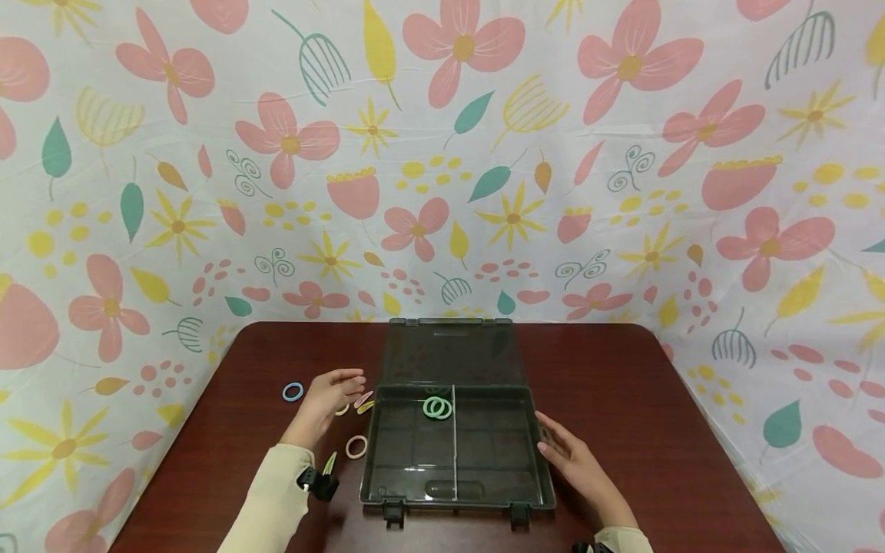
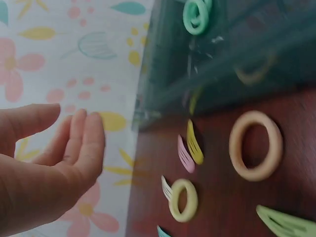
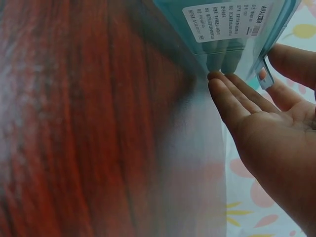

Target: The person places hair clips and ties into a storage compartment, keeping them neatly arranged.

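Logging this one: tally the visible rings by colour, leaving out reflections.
Green rings: 2
Blue ring: 1
Pale yellow ring: 1
Peach-beige ring: 1
Total: 5

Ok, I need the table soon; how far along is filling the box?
Apparently done: two green rings lie left of the divider in the open box. In hand: the left hand hovers near the clips, seemingly empty; the right hand touches the box's side. Probably remaining: the blue ring, beige ring, yellow ring and clips outside.
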Tool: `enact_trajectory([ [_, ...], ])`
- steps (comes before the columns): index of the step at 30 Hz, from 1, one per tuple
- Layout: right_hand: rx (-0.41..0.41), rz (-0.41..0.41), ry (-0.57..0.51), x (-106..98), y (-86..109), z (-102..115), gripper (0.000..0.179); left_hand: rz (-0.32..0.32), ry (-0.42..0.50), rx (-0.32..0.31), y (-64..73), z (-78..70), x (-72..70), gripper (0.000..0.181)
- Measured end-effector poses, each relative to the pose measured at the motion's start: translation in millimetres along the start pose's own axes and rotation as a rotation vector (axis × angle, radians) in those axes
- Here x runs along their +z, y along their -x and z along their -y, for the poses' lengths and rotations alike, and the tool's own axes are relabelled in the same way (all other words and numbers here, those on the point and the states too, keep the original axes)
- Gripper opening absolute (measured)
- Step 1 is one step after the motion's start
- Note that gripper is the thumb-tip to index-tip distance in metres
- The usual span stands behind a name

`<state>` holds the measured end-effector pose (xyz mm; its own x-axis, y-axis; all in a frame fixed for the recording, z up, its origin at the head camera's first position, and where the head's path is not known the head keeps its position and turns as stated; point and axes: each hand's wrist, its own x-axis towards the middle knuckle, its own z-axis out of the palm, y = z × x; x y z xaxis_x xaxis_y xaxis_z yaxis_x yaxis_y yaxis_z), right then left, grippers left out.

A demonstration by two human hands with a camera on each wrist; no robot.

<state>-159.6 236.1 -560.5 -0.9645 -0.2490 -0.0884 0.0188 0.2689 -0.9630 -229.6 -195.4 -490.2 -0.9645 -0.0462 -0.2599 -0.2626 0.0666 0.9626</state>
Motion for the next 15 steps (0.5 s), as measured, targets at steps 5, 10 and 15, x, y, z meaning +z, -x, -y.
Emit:
enact_trajectory([
  [5, 0.003, -0.013, 0.005, 0, 0.1, 0, 0.056, -0.088, 0.044, 0.040, -2.4, 11.8, -12.8, 0.032],
  [10, 0.006, -0.016, -0.001, 0, -0.5, -1, 0.056, -0.143, 0.078, 0.055, -6.2, 25.6, -21.8, 0.035],
  [15, 0.012, -0.008, 0.000, 0, -0.8, -2, 0.056, -0.207, 0.108, 0.049, -12.0, 40.9, -27.8, 0.037],
])
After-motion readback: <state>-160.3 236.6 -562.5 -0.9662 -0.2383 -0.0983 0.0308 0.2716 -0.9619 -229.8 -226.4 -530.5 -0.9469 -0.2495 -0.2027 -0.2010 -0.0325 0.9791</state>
